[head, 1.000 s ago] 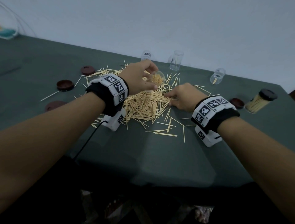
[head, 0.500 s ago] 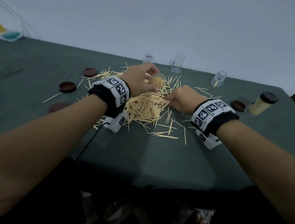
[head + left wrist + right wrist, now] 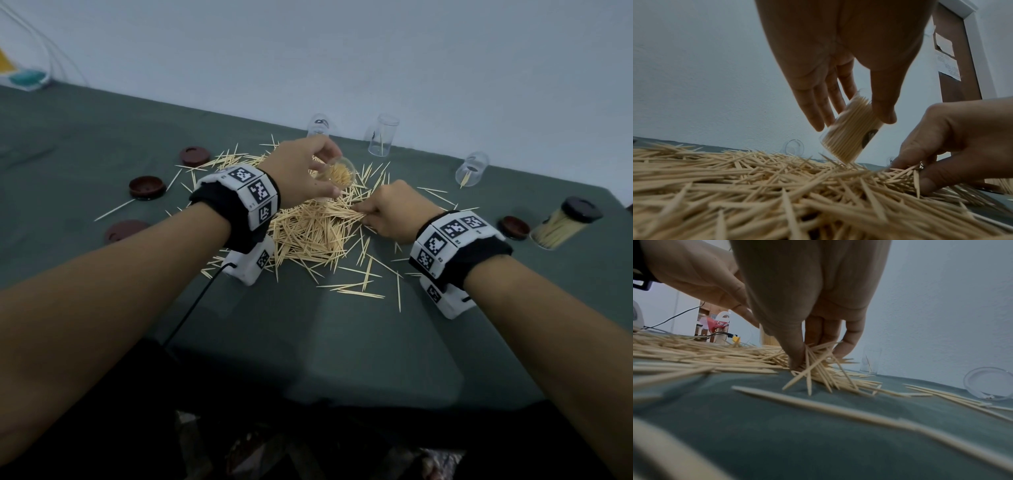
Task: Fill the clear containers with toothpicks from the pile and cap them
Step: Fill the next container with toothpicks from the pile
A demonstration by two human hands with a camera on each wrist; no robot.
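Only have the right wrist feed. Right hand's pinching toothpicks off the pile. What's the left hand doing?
Observer: The left hand holds a clear container tilted above the pile.
Operator: How full is it?
Observer: Packed with toothpicks, no cap on it.
Operator: Any finished containers?
Observer: One capped container, filled, leans at the table's far right.
Operator: Spare caps?
Observer: Three brown caps lie left of the pile, a fourth sits beside the capped one.
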